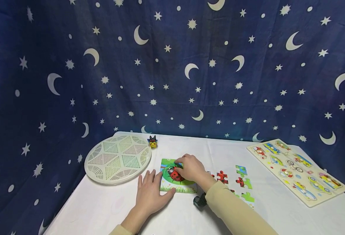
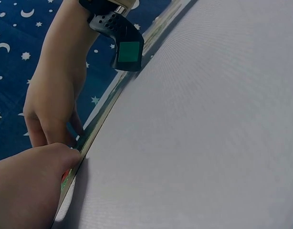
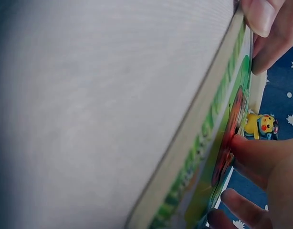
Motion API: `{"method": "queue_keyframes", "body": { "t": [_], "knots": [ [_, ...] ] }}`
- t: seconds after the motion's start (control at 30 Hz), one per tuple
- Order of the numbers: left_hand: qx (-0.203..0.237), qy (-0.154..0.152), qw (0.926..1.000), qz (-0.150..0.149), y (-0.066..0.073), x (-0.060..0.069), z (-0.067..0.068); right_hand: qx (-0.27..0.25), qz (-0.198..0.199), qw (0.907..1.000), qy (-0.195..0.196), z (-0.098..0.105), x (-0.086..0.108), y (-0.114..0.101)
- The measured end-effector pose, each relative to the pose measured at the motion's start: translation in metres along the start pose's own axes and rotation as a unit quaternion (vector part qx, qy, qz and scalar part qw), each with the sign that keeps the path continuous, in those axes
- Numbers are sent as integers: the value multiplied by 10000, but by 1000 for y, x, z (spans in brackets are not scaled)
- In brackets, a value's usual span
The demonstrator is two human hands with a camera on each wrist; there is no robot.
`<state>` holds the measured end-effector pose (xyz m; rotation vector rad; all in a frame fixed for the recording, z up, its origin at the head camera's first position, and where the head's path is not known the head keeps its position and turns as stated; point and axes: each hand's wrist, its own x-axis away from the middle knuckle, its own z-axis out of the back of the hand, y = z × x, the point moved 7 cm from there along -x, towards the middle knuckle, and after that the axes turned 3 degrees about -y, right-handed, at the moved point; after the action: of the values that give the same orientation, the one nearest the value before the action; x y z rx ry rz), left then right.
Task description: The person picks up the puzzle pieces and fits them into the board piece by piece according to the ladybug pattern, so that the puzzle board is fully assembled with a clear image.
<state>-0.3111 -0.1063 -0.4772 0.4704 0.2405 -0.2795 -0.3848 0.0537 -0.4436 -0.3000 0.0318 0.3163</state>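
Starry blue curtain (image 1: 172,98) hangs behind our white-covered table (image 1: 102,212). Our right hand (image 1: 191,168) reaches over the ladybug puzzle board (image 1: 176,175), flat at the table's middle; its thumb touches the picture, though we cannot tell whether thumb and fingers pinch a piece. Our left hand (image 1: 152,195) grips nothing: fingers extended beside the board's left edge, thumb at the near one. To work well, we should let that left hand steady the board and keep the right's pressure straight down, gentle and even. Our right wrist arches in from the near right, palm down; the left lies low. Farther out, loose jigsaw pieces (image 1: 221,177) lie right, then a vehicle peg puzzle (image 1: 303,169); leftward, a Chinese checkers board (image 1: 118,160) and, just beside it, a Pikachu figurine (image 1: 153,142)
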Motion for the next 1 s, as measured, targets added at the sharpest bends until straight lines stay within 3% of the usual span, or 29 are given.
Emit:
{"method": "queue_keyframes", "body": {
  "t": [0.63,1.0],
  "knots": [
    [26,22,10000,-45,1,0,2,-319,286,9990,137,1,-1,-12],
    [1,-13,10000,-27,1,0,1,23,494,9987,137,-1,-5,-20]
  ]
}}
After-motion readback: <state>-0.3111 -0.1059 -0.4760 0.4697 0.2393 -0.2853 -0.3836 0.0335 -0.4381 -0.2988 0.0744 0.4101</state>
